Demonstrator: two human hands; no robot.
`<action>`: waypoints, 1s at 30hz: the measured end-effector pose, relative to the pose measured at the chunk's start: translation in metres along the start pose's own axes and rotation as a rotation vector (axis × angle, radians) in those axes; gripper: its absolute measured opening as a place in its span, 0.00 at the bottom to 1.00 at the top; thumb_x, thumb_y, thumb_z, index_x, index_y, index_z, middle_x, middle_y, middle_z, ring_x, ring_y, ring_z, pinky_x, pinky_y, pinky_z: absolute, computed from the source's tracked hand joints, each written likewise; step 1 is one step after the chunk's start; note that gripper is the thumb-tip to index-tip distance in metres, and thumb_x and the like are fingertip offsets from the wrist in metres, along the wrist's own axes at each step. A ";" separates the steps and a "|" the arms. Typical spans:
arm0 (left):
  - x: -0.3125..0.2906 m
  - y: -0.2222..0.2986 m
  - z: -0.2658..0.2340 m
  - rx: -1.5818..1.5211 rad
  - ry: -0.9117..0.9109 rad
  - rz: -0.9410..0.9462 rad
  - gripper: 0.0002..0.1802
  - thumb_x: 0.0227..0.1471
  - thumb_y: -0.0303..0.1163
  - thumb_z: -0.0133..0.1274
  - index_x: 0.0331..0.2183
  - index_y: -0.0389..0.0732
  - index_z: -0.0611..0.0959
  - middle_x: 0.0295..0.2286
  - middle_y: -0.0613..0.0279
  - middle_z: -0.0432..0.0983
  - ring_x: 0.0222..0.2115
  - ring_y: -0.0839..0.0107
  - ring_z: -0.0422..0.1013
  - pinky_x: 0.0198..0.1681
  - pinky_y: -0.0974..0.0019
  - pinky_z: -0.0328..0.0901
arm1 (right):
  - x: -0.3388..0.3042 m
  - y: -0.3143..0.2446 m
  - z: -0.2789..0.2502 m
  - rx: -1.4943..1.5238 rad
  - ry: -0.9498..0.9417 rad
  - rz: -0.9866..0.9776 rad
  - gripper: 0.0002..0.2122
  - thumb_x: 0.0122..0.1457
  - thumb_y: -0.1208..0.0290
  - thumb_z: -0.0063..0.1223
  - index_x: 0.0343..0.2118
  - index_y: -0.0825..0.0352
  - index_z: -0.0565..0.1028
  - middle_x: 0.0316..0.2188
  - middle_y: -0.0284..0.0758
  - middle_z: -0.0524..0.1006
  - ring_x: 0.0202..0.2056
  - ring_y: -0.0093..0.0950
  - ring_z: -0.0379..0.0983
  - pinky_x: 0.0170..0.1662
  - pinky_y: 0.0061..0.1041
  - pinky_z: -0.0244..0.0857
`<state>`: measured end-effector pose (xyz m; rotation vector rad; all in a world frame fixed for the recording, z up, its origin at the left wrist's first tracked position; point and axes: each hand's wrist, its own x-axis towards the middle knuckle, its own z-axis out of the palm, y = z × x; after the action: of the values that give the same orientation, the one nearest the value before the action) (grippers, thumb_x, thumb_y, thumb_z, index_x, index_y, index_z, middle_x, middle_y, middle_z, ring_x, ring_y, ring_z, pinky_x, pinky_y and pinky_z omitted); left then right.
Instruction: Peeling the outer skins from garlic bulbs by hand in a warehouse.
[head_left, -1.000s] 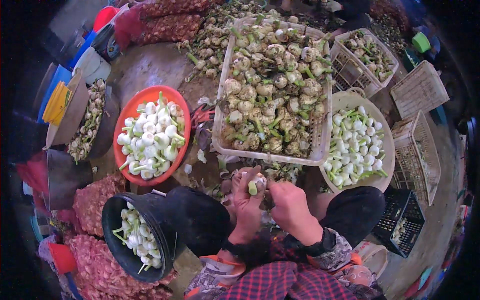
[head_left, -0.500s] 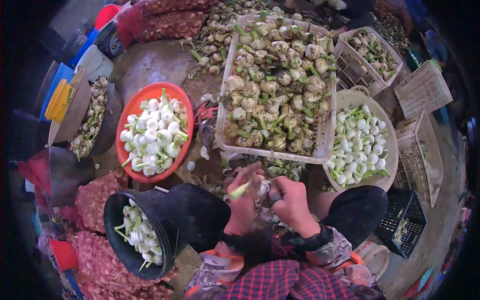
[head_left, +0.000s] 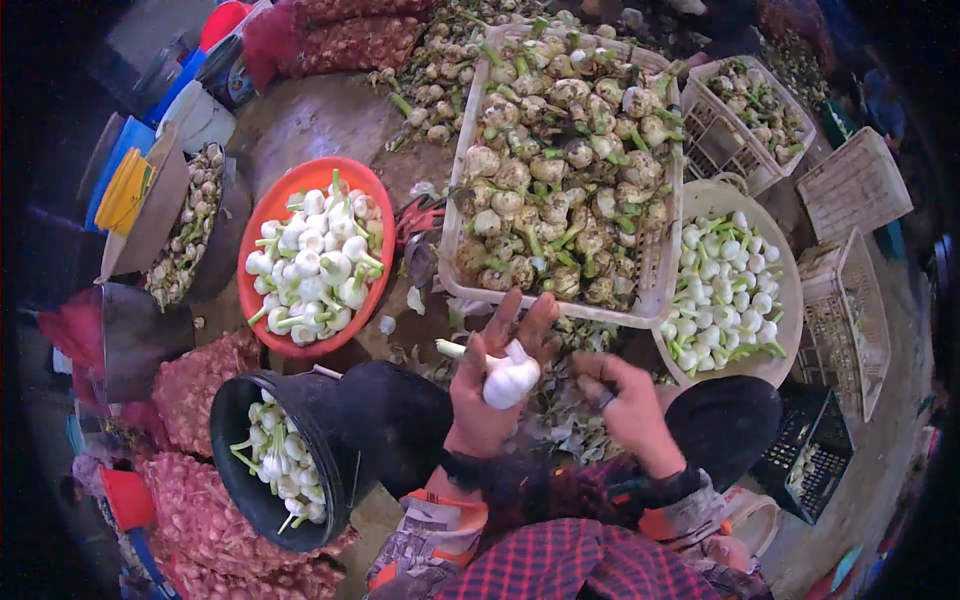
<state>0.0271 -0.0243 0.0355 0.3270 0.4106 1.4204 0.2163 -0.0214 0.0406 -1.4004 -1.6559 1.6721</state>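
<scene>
A peeled white garlic bulb (head_left: 512,377) with a short green stem lies in my left hand (head_left: 480,400), held by the thumb and palm while the fingers stretch forward. To its right, apart from the bulb, my right hand (head_left: 636,408) is closed with the fingers curled; a dark band shows at a finger, and whatever the fingers may hold cannot be made out. Just beyond both hands stands a white crate (head_left: 560,306) heaped with unpeeled, soil-stained garlic bulbs (head_left: 555,180). Loose skins (head_left: 570,425) are strewn on the ground below and between my hands.
Peeled garlic fills an orange-red basin (head_left: 250,310) at left, a beige basin (head_left: 785,280) at right and a black bucket (head_left: 335,490) by my left knee. Red mesh sacks (head_left: 205,500) lie at lower left. More crates (head_left: 850,185) stand along the right.
My hands have moved apart, the right one going right. The left hand has opened out its fingers, and the bulb, earlier between both hands, now shows white in its palm.
</scene>
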 end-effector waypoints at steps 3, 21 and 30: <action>-0.006 0.002 0.006 0.445 0.093 0.052 0.38 0.62 0.56 0.40 0.63 0.40 0.60 0.61 0.51 0.57 0.62 0.61 0.52 0.62 0.58 0.50 | 0.010 -0.034 0.008 0.492 -0.094 0.086 0.19 0.57 0.76 0.58 0.52 0.71 0.71 0.44 0.34 0.78 0.44 0.22 0.73 0.47 0.25 0.68; -0.013 -0.015 -0.003 1.276 0.316 0.417 0.24 0.62 0.33 0.44 0.55 0.27 0.71 0.32 0.56 0.77 0.29 0.73 0.71 0.33 0.69 0.68 | 0.010 -0.040 0.034 -0.438 0.348 -0.438 0.19 0.36 0.84 0.50 0.37 0.70 0.74 0.28 0.46 0.76 0.32 0.48 0.74 0.34 0.41 0.70; -0.013 -0.008 0.004 1.534 0.216 0.597 0.25 0.57 0.30 0.47 0.54 0.26 0.72 0.34 0.45 0.76 0.31 0.60 0.74 0.34 0.60 0.69 | 0.010 -0.041 0.036 -0.367 0.377 -0.412 0.14 0.37 0.83 0.51 0.32 0.69 0.73 0.26 0.47 0.75 0.31 0.50 0.74 0.33 0.42 0.69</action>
<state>0.0345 -0.0376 0.0362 1.6300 1.6642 1.4386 0.1675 -0.0222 0.0672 -1.3084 -1.9137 0.8508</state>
